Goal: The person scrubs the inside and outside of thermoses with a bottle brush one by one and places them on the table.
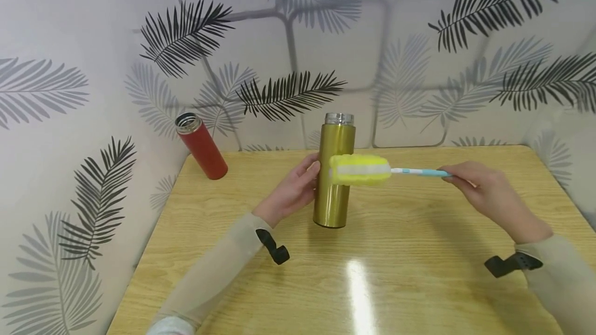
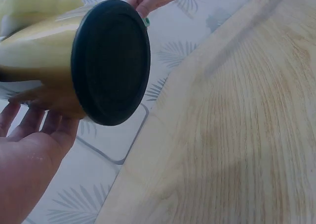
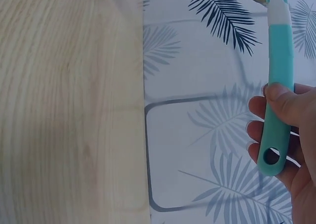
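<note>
1. Leaf-patterned wallpaper (image 1: 93, 40) closes in two sides of a pale wooden desk (image 1: 372, 283), whose glossy top catches a streak of light; everything in hand sits toward its far edge.
2. Left hand (image 1: 294, 188): fingers curled round the side of the gold flask (image 1: 333, 180), steadying it; the left wrist view looks at the flask's black base (image 2: 111, 61), and whether that base rests flat on the desk cannot be told.
3. Right hand (image 1: 484, 190): thumb and fingers pinch the teal handle (image 3: 277, 110) near its end with the hanging hole; the forearm comes in from the right, wrist slightly raised, holding the brush level.
4. Bottle brush (image 1: 360, 170): its yellow sponge head lies across the front of the flask's upper body, touching or just in front of it; the head is outside the flask, not in its mouth.
5. Step, as a judgement: the flask is gripped and the brush is brought to it, so cleaning looks about to begin or is on the outer wall; reaching the open steel mouth (image 1: 339, 118) would call for lifting the head and turning it downward.
6. Farther out: a red flask (image 1: 201, 146) leans at the desk's back left corner, lid off, well apart from both hands.
</note>
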`<state>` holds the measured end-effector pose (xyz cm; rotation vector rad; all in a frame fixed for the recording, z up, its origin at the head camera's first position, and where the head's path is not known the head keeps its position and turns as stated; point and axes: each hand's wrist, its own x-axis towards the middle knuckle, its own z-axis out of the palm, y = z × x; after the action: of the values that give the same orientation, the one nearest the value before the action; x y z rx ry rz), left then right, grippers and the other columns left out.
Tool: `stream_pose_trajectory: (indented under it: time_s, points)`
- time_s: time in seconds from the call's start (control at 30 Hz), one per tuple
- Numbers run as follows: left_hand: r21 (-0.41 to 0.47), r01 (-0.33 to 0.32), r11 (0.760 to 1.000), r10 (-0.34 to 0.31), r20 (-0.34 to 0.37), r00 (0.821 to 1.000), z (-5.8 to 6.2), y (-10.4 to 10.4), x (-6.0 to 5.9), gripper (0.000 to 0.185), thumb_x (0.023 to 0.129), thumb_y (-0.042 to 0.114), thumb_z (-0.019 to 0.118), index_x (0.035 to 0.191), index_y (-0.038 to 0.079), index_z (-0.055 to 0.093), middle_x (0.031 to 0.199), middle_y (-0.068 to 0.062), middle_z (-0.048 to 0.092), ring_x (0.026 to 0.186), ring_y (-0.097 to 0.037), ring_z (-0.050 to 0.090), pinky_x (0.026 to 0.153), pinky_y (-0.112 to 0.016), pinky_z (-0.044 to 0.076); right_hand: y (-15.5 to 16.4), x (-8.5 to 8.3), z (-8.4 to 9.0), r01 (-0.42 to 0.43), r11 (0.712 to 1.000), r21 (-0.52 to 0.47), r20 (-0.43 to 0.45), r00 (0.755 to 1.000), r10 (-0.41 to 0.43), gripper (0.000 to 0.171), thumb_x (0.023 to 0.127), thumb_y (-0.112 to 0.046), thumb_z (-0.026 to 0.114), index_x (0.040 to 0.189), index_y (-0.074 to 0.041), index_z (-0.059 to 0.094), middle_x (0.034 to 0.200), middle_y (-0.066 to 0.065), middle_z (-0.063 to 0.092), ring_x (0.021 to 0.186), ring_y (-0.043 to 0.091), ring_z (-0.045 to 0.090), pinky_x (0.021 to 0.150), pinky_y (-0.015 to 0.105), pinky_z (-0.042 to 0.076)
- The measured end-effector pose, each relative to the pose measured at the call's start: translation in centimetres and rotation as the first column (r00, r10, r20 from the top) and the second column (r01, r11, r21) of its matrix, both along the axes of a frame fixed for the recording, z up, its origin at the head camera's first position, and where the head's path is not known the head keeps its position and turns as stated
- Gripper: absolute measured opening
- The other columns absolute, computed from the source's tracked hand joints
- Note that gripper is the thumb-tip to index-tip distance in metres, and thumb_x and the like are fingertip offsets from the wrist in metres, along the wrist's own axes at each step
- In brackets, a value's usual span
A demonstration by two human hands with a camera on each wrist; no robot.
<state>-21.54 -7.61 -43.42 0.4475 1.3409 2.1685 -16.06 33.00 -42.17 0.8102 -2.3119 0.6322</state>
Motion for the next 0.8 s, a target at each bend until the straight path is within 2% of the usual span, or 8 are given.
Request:
stream_pose_trajectory:
  time_s: [0.13, 0.37, 0.47, 0.57, 0.63, 0.73, 0.77, 0.8]
  points:
    - [0.015, 0.028, 1.0, -0.028, 0.009, 1.0, -0.3, 0.1, 0.3, 0.075, 0.082, 0.058, 0.079, 0.139, 0.024, 0.045, 0.119, -0.002, 0.063, 0.109, -0.017, 0.06, 0.094, -0.034, 0.051, 0.1, 0.0, 0.3, 0.026, 1.0, -0.016, -0.006, 1.0, -0.026, 0.065, 0.103, -0.056, 0.042, 0.11, -0.002, 0.079, 0.096, 0.01, 0.078, 0.091, 0.004, 0.064, 0.087, 0.003, 0.04]
    - [-0.114, 0.033, 0.993, -0.035, -0.011, 0.999, -0.3, 0.6, 0.7, 0.118, 0.065, 0.063, 0.089, 0.157, 0.015, 0.031, 0.124, -0.007, 0.063, 0.109, -0.02, 0.065, 0.097, -0.04, 0.053, 0.1, 0.0, 1.1, 0.046, 0.999, -0.015, -0.023, 0.999, -0.046, 0.064, 0.104, -0.053, 0.042, 0.111, 0.0, 0.077, 0.096, 0.012, 0.077, 0.089, 0.008, 0.064, 0.088, 0.004, 0.038]
    - [-0.17, 0.024, 0.985, -0.028, -0.02, 0.999, -0.3, 0.7, 0.8, 0.128, 0.063, 0.066, 0.089, 0.161, 0.013, 0.027, 0.126, -0.011, 0.063, 0.109, -0.02, 0.066, 0.103, -0.043, 0.051, 0.2, 0.0, 1.4, 0.055, 0.998, -0.022, -0.018, 0.998, -0.055, 0.062, 0.105, -0.051, 0.043, 0.111, 0.0, 0.077, 0.096, 0.012, 0.077, 0.092, -0.001, 0.061, 0.086, 0.004, 0.039]
    - [-0.186, 0.014, 0.983, -0.021, -0.034, 0.999, -0.4, 0.7, 0.7, 0.131, 0.063, 0.068, 0.088, 0.161, 0.008, 0.024, 0.132, -0.016, 0.062, 0.113, -0.019, 0.064, 0.111, -0.044, 0.045, 0.2, 0.1, 1.4, 0.065, 0.997, -0.033, -0.014, 0.998, -0.066, 0.038, 0.106, -0.032, 0.058, 0.111, 0.0, 0.077, 0.097, 0.013, 0.077, 0.095, -0.007, 0.059, 0.085, 0.003, 0.038]
    - [-0.18, 0.011, 0.984, -0.019, -0.039, 0.999, -0.4, 0.7, 0.7, 0.131, 0.064, 0.068, 0.087, 0.16, 0.006, 0.023, 0.135, -0.019, 0.06, 0.116, -0.019, 0.063, 0.115, -0.045, 0.041, 0.1, 0.0, 1.3, 0.07, 0.997, -0.025, -0.015, 0.997, -0.07, 0.017, 0.098, -0.011, 0.072, 0.111, 0.0, 0.077, 0.097, 0.013, 0.077, 0.093, -0.001, 0.062, 0.086, 0.003, 0.038]
    - [-0.168, 0.014, 0.986, -0.022, -0.043, 0.999, -0.5, 0.6, 0.6, 0.129, 0.066, 0.067, 0.086, 0.16, 0.004, 0.024, 0.139, -0.019, 0.056, 0.119, -0.019, 0.059, 0.118, -0.046, 0.037, 0.0, 0.0, 1.1, 0.066, 0.998, -0.01, -0.02, 0.998, -0.066, 0.034, 0.079, 0.013, 0.08, 0.11, -0.001, 0.078, 0.097, 0.012, 0.077, 0.089, 0.013, 0.066, 0.089, 0.003, 0.037]
    - [-0.166, 0.016, 0.986, -0.023, -0.042, 0.999, -0.5, 0.5, 0.6, 0.128, 0.067, 0.067, 0.086, 0.16, 0.004, 0.025, 0.14, -0.018, 0.054, 0.121, -0.019, 0.058, 0.118, -0.046, 0.036, -0.1, 0.0, 1.0, 0.06, 0.998, -0.007, -0.02, 0.998, -0.06, 0.036, 0.077, 0.014, 0.08, 0.11, -0.001, 0.078, 0.097, 0.013, 0.077, 0.09, 0.015, 0.066, 0.09, 0.002, 0.036]
    - [-0.17, 0.016, 0.985, -0.025, -0.048, 0.999, -0.6, 0.5, 0.6, 0.127, 0.068, 0.067, 0.085, 0.161, 0.004, 0.026, 0.142, -0.018, 0.052, 0.121, -0.019, 0.057, 0.118, -0.046, 0.035, -0.1, 0.0, 0.9, 0.052, 0.999, -0.008, -0.021, 0.998, -0.052, 0.029, 0.083, 0.009, 0.079, 0.11, -0.001, 0.077, 0.098, 0.013, 0.077, 0.091, 0.014, 0.066, 0.091, 0.002, 0.036]
